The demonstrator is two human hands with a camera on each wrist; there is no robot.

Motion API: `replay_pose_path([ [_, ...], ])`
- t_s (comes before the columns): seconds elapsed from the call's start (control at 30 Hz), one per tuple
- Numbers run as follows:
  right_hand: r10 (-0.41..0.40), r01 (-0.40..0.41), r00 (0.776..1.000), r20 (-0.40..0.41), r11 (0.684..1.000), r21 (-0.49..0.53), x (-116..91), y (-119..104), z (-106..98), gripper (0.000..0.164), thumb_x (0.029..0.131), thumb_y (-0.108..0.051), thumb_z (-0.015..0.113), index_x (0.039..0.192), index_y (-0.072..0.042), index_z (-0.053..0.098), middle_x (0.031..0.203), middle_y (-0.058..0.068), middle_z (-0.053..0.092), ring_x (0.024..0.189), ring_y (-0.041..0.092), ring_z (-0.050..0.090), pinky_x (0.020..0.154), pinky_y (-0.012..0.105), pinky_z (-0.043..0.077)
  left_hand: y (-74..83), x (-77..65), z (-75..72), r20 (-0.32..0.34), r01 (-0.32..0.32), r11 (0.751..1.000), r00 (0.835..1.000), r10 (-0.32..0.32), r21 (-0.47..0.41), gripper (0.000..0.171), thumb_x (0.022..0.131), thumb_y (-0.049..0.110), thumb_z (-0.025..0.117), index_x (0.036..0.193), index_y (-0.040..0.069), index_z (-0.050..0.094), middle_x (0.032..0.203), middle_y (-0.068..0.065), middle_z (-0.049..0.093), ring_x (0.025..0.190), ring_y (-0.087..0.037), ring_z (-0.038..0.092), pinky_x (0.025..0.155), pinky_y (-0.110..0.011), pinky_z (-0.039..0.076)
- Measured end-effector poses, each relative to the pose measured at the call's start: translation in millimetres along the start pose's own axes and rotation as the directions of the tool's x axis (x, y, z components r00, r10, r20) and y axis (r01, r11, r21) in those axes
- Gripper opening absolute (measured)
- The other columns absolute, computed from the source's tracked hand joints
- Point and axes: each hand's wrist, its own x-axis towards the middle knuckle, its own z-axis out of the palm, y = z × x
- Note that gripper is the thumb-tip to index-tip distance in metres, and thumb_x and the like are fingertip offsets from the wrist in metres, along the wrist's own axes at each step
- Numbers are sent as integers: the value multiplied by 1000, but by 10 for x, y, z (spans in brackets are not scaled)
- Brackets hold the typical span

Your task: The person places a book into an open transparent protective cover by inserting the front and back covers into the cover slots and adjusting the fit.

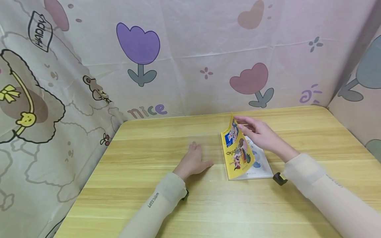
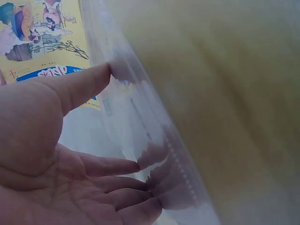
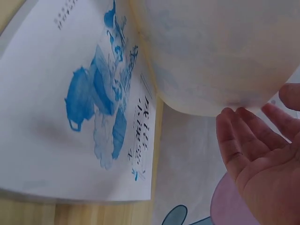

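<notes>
Sleeves (image 1: 315,185) point toward a probably light, floppy booklet (image 1: 245,155) on the counter (image 1: 119,198), its cover (image 1: 235,150) best taken by the free edge, right hand (image 1: 259,133) touching it, left hand (image 1: 192,162) touching slippery-looking film (image 2: 136,108), all fingers unclenched.

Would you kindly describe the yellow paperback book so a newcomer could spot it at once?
On the pale wooden table, look between the bare left hand and the bare right hand. There lies the thin yellow paperback book, its front cover raised. Its blue title panel and cartoon figures set it apart from the clear plastic film nearby.
</notes>
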Motion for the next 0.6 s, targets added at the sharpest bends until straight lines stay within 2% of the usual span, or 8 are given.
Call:
replay_pose_path([
  [0.27, -77, 78, 996, 33, 996, -30, 38, -20, 117, 46, 105, -27, 42, 146, -9, 41, 145, 6, 44, 124, 23, 49, 99, 42, 42, -15, -6, -7, 5, -7, 1000, 1000, 7, 21, 91, 89, 50, 63, 149, -7, 26, 155, -24, 11, 142, -32, 9, 113, -40, 13],
  [0.37, -84, 85, 996, 40, 996, -27, 25, -144, 146, 44, 105, -23, 41, 146, -7, 41, 145, 9, 44, 125, 26, 47, 100, 46, 40, -22, -6, -6, 5, -7, 1000, 1000, 7, 21, 90, 89, 49, 62, 150, -6, 25, 156, -23, 11, 142, -32, 8, 113, -40, 13],
  [0.5, -77, 78, 996, 50, 997, -24, 43, -146, 197, 46, 105, -25, 41, 148, -9, 39, 147, 5, 42, 127, 27, 44, 99, 48, 40, -34, -6, -10, 7, -12, 1000, 1000, 12, 16, 87, 90, 46, 62, 150, -6, 25, 156, -23, 11, 142, -32, 8, 113, -40, 13],
  [0.6, -91, 92, 994, 57, 995, -23, 77, -50, 249, 48, 105, -30, 41, 149, -12, 38, 148, 1, 40, 128, 24, 43, 99, 47, 40, -46, -3, -14, 14, -16, 1000, 1000, 16, 13, 85, 92, 45, 61, 150, -6, 25, 156, -23, 10, 142, -32, 8, 113, -41, 13],
])
